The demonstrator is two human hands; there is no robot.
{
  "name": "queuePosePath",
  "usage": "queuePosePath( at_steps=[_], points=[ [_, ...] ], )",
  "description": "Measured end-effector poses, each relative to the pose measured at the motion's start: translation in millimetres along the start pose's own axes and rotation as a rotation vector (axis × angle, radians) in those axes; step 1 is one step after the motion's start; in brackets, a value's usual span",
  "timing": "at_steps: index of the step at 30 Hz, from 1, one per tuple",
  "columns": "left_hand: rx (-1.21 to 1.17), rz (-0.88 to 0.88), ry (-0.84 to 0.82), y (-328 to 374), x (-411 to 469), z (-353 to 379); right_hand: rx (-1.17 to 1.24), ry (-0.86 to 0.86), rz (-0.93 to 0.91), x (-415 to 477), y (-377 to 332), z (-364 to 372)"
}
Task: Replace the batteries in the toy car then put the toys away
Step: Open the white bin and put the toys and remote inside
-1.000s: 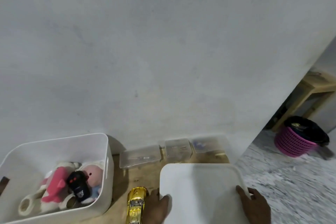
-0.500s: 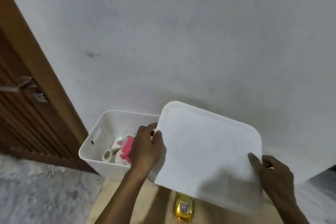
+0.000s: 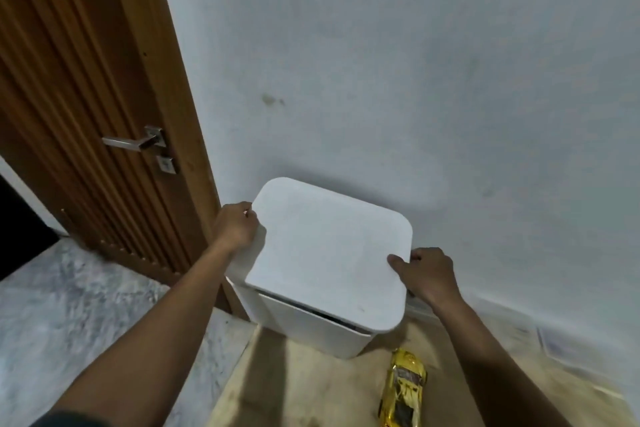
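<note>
A white lid [image 3: 329,253] lies flat over the white storage bin [image 3: 311,329] on the wooden table, with a thin dark gap showing along its near edge. My left hand [image 3: 235,229] grips the lid's left edge and my right hand [image 3: 424,272] grips its right edge. The toys inside the bin are hidden under the lid. A shiny gold toy car [image 3: 403,388] rests on the table [image 3: 304,388] just in front of the bin, to the right, untouched.
A brown wooden door [image 3: 86,114] with a metal handle [image 3: 135,140] stands left of the bin. A white wall [image 3: 415,80] runs behind. Clear plastic boxes [image 3: 554,343] sit at the table's far right. Grey marbled floor [image 3: 69,305] lies to the left.
The lid has gone from tilted beside the open bin to lying over it, covering the toys. Both hands moved with it. My view swung left and down.
</note>
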State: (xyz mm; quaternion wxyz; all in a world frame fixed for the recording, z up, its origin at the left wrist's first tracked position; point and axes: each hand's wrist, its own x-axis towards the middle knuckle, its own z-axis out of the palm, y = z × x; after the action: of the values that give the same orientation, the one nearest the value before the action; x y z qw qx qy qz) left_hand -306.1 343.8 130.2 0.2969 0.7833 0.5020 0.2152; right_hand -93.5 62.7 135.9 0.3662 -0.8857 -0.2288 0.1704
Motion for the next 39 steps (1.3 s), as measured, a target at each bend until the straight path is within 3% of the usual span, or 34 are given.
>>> queuePosePath(
  at_steps=[9, 24, 31, 39],
  points=[
    [0.061, -0.090, -0.112, -28, 12, 33, -0.098, -0.071, 0.077, 18, 22, 33],
    [-0.007, -0.144, -0.195, -54, 40, 45, -0.100, -0.012, 0.088, 26, 22, 59],
    [0.007, -0.225, -0.293, -41, 55, 56, -0.267, -0.008, 0.069, 35, 10, 72],
    [0.201, 0.008, -0.308, -43, 43, 67, -0.299, 0.046, 0.042, 35, 13, 89]
  ],
)
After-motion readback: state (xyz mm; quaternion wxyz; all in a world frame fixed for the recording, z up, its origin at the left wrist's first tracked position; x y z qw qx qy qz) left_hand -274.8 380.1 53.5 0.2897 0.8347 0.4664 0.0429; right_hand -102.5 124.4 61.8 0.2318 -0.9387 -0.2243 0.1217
